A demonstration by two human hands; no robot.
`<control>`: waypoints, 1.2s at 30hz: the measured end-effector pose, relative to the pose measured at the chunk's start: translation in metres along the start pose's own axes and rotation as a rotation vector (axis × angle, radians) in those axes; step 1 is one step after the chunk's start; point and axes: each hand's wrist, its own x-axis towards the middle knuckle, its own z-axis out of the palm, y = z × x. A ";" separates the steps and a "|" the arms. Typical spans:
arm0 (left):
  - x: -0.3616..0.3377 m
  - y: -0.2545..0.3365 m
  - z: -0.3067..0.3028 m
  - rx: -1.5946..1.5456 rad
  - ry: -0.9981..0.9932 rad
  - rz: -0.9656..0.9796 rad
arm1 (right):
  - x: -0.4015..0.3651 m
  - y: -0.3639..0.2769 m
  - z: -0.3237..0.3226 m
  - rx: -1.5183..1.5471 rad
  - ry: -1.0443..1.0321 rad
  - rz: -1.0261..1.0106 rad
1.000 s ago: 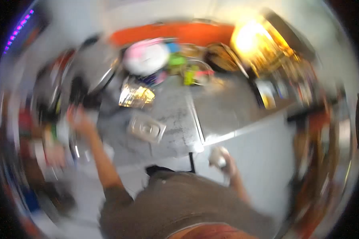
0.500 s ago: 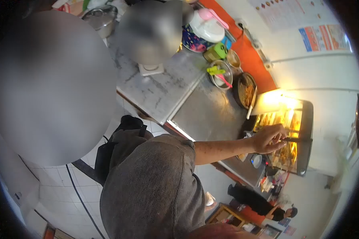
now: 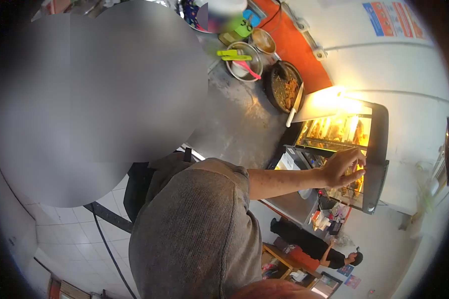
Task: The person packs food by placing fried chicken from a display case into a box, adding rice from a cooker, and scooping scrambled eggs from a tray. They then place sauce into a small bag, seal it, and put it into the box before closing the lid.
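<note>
**Pan (image 3: 269, 89) and metal bowl (image 3: 256, 60) are sitting farther from the right hand (image 3: 341, 171) in view than half a second ago; the hand is staying at the lit cabinet (image 3: 379, 139)**

Nearest, the forearm (image 3: 289, 183) is stretching straight out of the sleeve, and the hand is overlapping the cabinet's glowing front. Its fingers are bending, and a gap is showing between them and the thumb. No carried item is showing; whether the fingertips are pressing on the glass or its edge, I cannot tell. The cabinet is lying straight ahead along the reach, just beyond the fingers, its long dark frame running across the line of the forearm and extending to both sides of the grip. Of the two hands, only the right is showing near it; the left is out of sight, and a grey blur is covering much of the scene back past the elbow.

Toward the wall from the grip, a knife (image 3: 295, 106) is lying over the pan's near rim, its pale handle pointing back toward the worktop (image 3: 239, 134). Farther that way, the bowl is holding green and pink utensils. Farthest, on the hand's opposite side, another person in black (image 3: 299, 241) is standing well apart.
</note>
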 end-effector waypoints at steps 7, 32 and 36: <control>-0.090 -0.073 0.031 -0.046 -0.286 -0.099 | 0.073 -0.013 -0.046 0.135 0.095 0.054; -0.287 -0.278 -0.149 1.279 -0.439 -1.135 | 0.395 0.013 0.113 -0.967 -1.043 -0.498; -0.286 -0.270 -0.152 1.018 -0.262 -1.295 | 0.421 0.074 0.121 -1.132 -1.081 -0.380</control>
